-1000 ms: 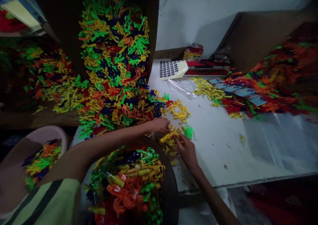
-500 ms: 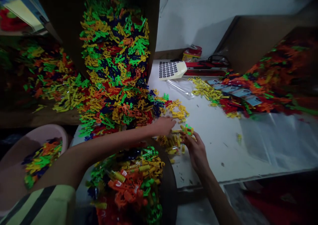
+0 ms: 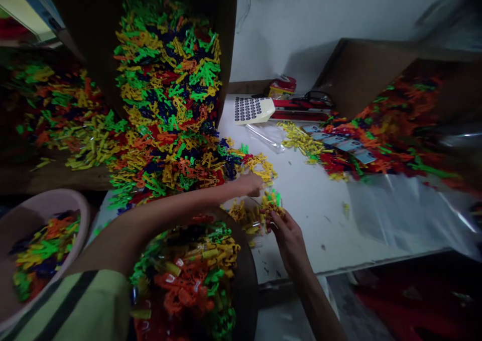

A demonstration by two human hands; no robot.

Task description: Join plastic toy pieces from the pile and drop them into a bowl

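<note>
My right hand (image 3: 289, 234) holds a small bunch of yellow and green plastic figures (image 3: 271, 201) at its fingertips, just above the white table. My left hand (image 3: 250, 184) reaches across from the left, its fingers curled down beside loose yellow figures (image 3: 263, 166); what is in them, if anything, is hidden. Between and below the hands lies a small heap of yellow pieces (image 3: 250, 219), some in shiny clear plastic. Nearer to me, a dark round container (image 3: 246, 275) holds orange, green and yellow pieces, several in clear wrapping.
A big carton (image 3: 228, 39) spills mixed figures (image 3: 169, 95) onto the table (image 3: 309, 195). At left stands a pink basin (image 3: 81, 205). A sticker sheet (image 3: 253, 110), blue cards (image 3: 339, 142), yellow tubes (image 3: 301, 139) and a clear plastic sheet (image 3: 395, 215) lie behind and right.
My left fingers have curled closed and moved slightly away from the right hand. The right hand keeps its bunch, now with more yellow showing. The whole view has shifted a little.
</note>
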